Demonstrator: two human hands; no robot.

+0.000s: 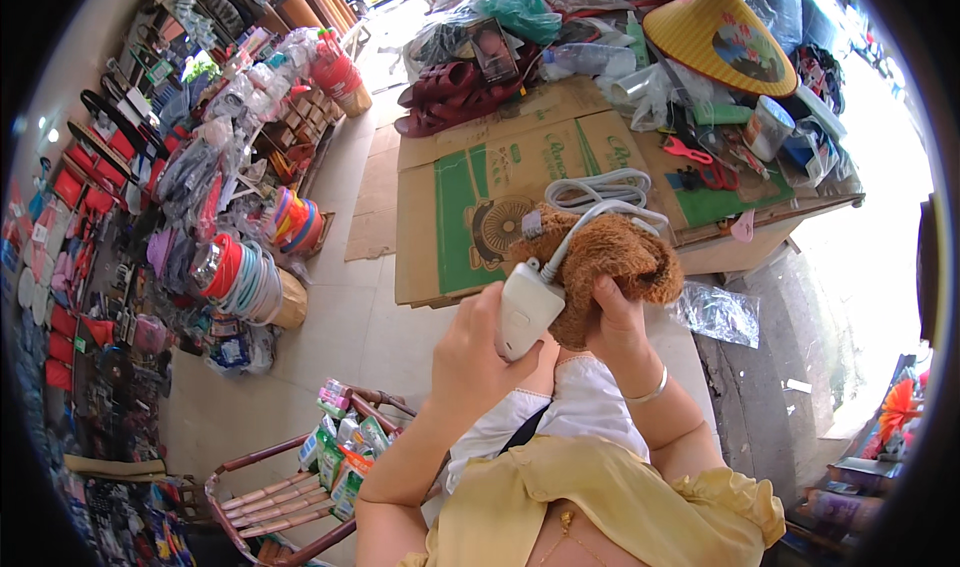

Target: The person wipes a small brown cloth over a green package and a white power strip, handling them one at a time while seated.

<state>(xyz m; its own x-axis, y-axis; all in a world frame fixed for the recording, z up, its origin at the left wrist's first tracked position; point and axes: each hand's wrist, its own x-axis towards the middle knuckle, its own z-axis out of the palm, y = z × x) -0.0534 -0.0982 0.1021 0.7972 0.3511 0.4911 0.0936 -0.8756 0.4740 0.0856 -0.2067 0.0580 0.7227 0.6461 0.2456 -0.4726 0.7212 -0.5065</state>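
Note:
My left hand (472, 345) grips the end of a white power strip (529, 308), its narrow side with a switch or button turned up. A white cable runs from its far end and lies in a coil (600, 188) over the cardboard. In my right hand (621, 327) is a bunched brown terry cloth (615, 255), pinched under the thumb. The cloth is beside the power strip, and part of it passes behind the cable. Both hands are above my lap, at the near edge of a flattened cardboard box (420, 222) with green printing.
On the table are dark red sandals (442, 98), a yellow conical hat (720, 41), red-handled scissors (720, 177) and a plastic tub (769, 128). A bamboo chair (270, 503) holding packets stands at lower left. Stocked goods (195, 169) line the left side. A clear plastic bag (716, 313) lies right.

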